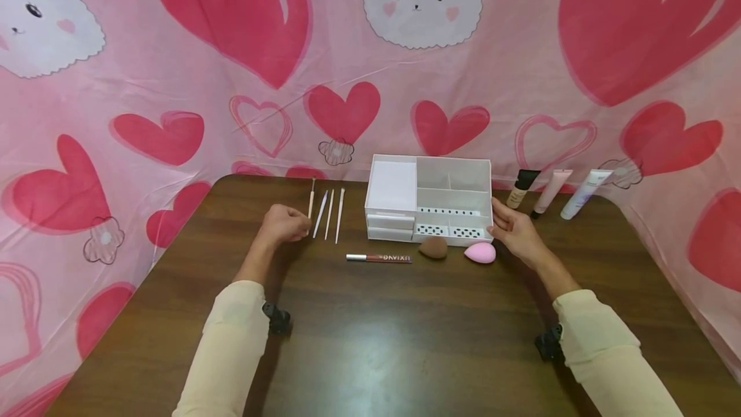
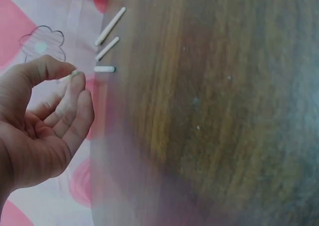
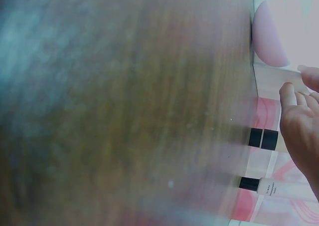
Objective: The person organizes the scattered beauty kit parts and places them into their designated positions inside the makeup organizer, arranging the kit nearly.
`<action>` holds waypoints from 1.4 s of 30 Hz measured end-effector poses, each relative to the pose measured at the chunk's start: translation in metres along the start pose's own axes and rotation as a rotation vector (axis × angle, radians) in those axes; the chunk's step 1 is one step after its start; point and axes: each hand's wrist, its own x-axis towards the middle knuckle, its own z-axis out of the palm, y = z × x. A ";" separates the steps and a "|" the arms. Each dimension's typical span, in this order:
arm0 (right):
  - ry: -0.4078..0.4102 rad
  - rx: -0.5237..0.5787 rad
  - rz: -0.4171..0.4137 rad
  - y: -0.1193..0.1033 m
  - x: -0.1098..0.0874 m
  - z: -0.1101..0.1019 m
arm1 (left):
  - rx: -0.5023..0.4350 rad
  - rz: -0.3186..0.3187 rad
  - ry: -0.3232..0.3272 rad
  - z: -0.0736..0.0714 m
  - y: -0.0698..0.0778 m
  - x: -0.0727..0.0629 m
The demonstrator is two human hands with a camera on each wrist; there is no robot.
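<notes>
- Cream sleeves (image 1: 228, 352) come nearest in the head view; beyond them the left hand (image 1: 285, 222) pinches the near end of the leftmost slim tool (image 1: 311, 203), likely because that end is handiest and leaves the thin tip free.
- Three sticks (image 1: 329, 214) lie just right of it, seemingly spaced for picking singly.
- The right hand (image 1: 517, 230) touches the white organizer's (image 1: 393, 185) right side, fingers loosely extended, probably steadying it.
- Left wrist view: the tool's pale end sits between thumb and forefinger tips; its length is mostly hidden.
- Right wrist view: thumb and forefinger stand apart beside the organizer's wall, near the pink sponge (image 3: 269, 39).
</notes>
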 end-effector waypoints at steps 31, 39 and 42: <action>-0.011 0.002 0.002 0.001 -0.002 -0.001 | -0.303 0.121 -0.231 0.020 0.054 -0.010; -0.005 0.002 0.002 0.001 0.000 -0.001 | -0.269 0.149 -0.255 0.031 0.081 -0.015; -0.006 0.007 0.004 0.000 0.000 -0.001 | -0.238 0.141 -0.262 0.034 0.090 -0.014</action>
